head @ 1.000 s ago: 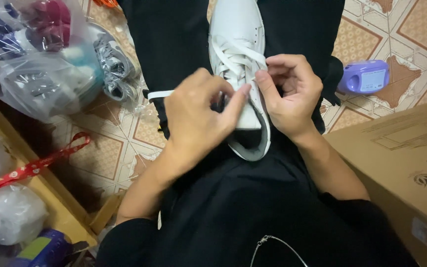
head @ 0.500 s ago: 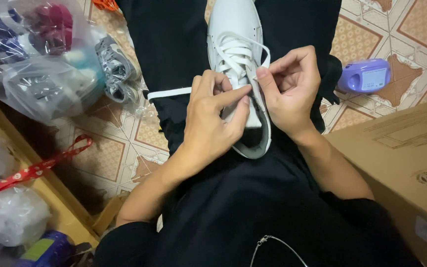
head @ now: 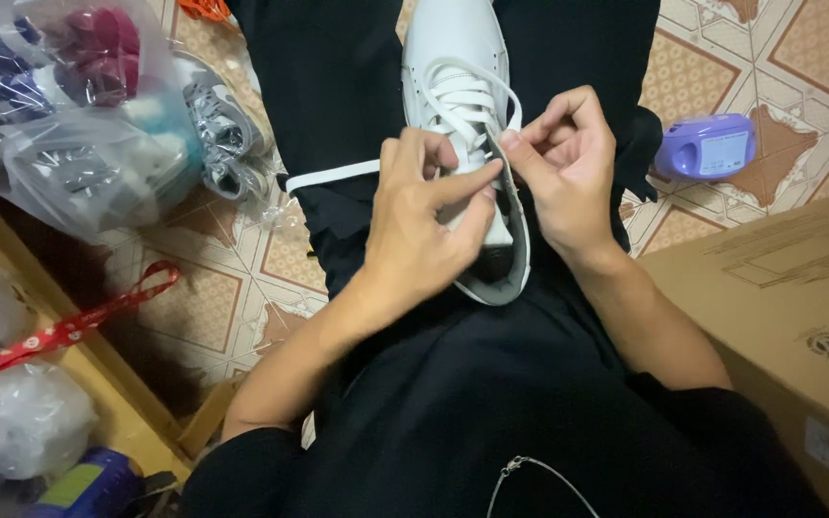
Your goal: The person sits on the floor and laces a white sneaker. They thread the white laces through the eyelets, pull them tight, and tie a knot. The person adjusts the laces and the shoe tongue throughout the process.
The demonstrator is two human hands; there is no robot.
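A white sneaker (head: 453,58) lies on my lap, toe pointing away, resting on my black trousers. My left hand (head: 424,225) covers the shoe's tongue and pinches a flat white lace (head: 330,176), whose free end runs out to the left. My right hand (head: 568,177) sits just right of the shoe and pinches the other lace end, which loops up over the eyelets. The fingertips of both hands meet above the lacing. The heel of the shoe shows grey below my left hand.
Clear plastic bags of shoes (head: 79,125) lie on the patterned tile floor (head: 232,288) at the left. A red ribbon (head: 69,326) and a wooden edge (head: 98,384) are lower left. A purple device (head: 707,146) sits right, above a cardboard box (head: 779,307).
Both hands have shifted slightly up the shoe. The left lace end is drawn out straighter to the left, and the fingertips have closed together over the lacing.
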